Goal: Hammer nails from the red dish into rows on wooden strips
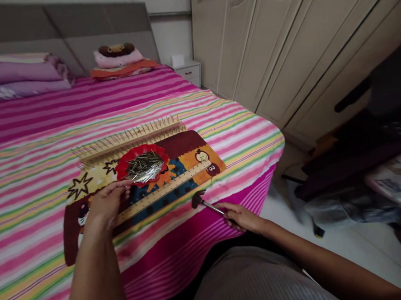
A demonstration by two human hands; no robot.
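In my right hand (240,216) is a claw hammer (212,207), its dark head low over the bed's near side. My left hand (110,201) is at the near left rim of a red scalloped bowl (122,167) heaped with metal nails (143,165). Its fingertips are drawn together, and whatever is between them is too small to make out. Right of that hand lies a wooden strip (169,188) with a row of small dark marks or nails along it. The bowl and strip rest on a patterned cartoon mat (176,144).
Beyond the bowl lie wooden strips (132,140) bristling with upright nails. Striped bedding (229,121) covers the bed. Folded blankets (19,77) and a pillow stack (116,60) are by the headboard. Wardrobes (248,38) line the right, with dark clothing (359,131) nearer me.
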